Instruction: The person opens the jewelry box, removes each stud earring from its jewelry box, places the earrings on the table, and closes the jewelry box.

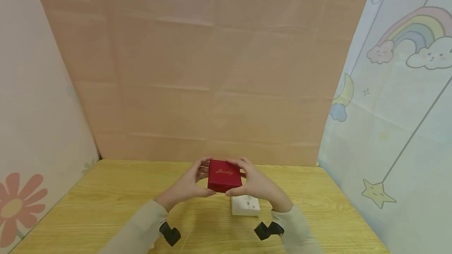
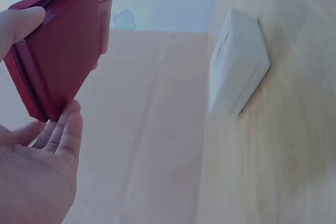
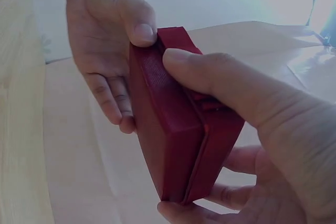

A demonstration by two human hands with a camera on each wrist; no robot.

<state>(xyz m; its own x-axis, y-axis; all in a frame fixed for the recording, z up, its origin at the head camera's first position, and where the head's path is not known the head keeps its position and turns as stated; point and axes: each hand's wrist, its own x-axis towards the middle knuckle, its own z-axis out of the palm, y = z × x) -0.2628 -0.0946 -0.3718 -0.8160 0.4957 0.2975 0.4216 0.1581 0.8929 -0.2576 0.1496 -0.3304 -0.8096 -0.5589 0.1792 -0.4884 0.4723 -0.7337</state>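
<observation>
My left hand [image 1: 186,184] and right hand [image 1: 257,183] pinch a red box [image 1: 225,175], its face lettered in gold script, between thumbs and fingers from either side, holding it above a wood-grain table [image 1: 318,207] where a white box [image 1: 245,207] lies, partly hidden behind my right hand.

Soft, fairly even light fills the head view, leaving only faint shadows on the surface [image 1: 88,203]. The left wrist view looks bluish and hazy, with soft shade beside the white box [image 2: 239,66]. In the right wrist view, glare bleaches the background, while the red box [image 3: 181,124] is dim.
</observation>
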